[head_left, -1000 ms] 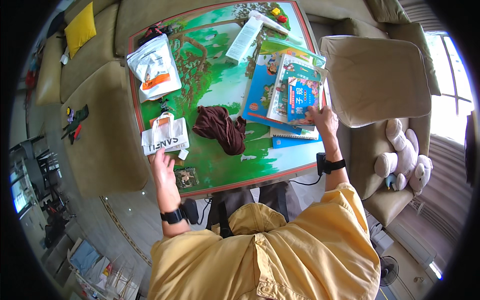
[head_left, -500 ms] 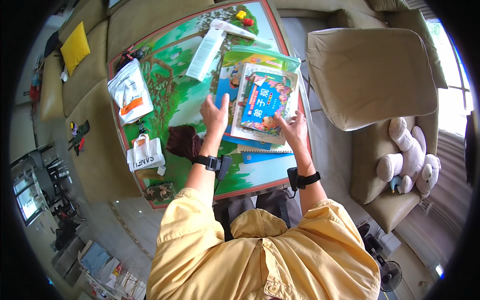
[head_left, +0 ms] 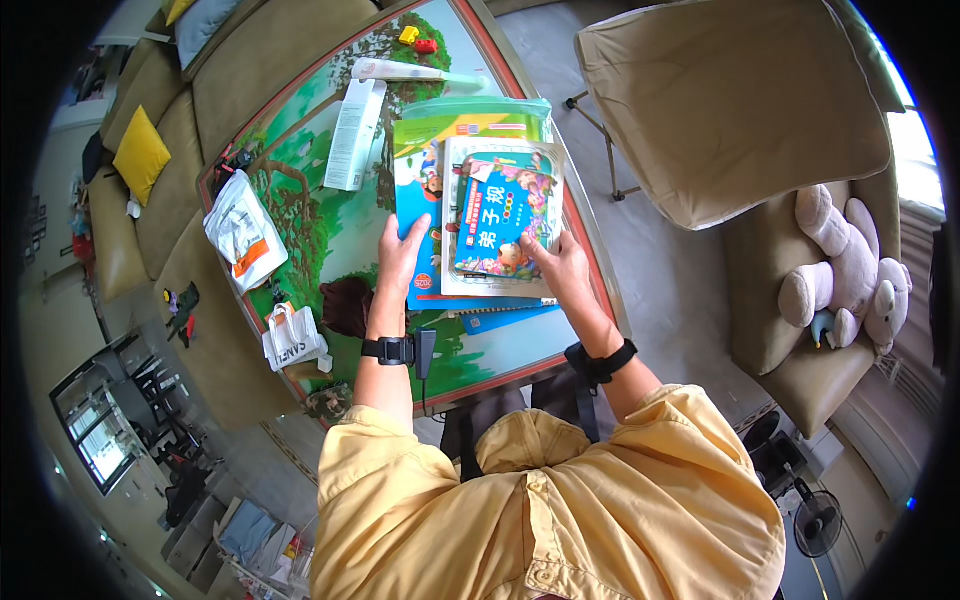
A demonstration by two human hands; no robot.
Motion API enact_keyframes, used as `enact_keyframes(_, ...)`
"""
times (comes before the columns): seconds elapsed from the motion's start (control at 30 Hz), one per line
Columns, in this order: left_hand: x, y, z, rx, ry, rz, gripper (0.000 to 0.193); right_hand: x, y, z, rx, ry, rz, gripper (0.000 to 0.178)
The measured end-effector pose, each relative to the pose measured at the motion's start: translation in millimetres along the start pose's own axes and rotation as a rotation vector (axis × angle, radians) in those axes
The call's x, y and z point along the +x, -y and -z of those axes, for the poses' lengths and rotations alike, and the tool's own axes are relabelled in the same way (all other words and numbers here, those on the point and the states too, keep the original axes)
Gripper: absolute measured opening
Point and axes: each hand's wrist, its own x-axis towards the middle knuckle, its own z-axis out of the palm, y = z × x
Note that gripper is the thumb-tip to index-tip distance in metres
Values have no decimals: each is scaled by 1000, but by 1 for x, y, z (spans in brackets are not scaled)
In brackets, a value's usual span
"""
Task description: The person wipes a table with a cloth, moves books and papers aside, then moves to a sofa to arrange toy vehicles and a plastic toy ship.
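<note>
A stack of children's books lies near the right side of the table. On top is a small blue book with a flowery border, over a white-edged book. Beneath them are a larger blue picture book, a green-edged clear folder and, poking out at the near side, another blue book. My left hand grips the stack's left edge, its thumb on the large blue book. At the right edge my right hand is closed, thumb on the small book's corner; the fingers below are hidden.
A white box, a pale tube and red and yellow toys lie beyond the books. Left of them are a dark brown cloth bundle, a white plastic bag and a white handle bag. A covered chair stands right.
My left hand has moved onto the stack's left edge and taken hold. My right hand has closed on the right edge, and the upper books sit straighter. The view has shifted.
</note>
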Motion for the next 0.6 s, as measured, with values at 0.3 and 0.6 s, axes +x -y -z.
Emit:
enact_keyframes(0.3,-17,23,-20,298,-134,85,51,12,-12,6,-130,-74,107,59)
enact_keyframes(0.6,-60,39,-59,427,-235,6,48,37,-30,43,-26,199,17,48)
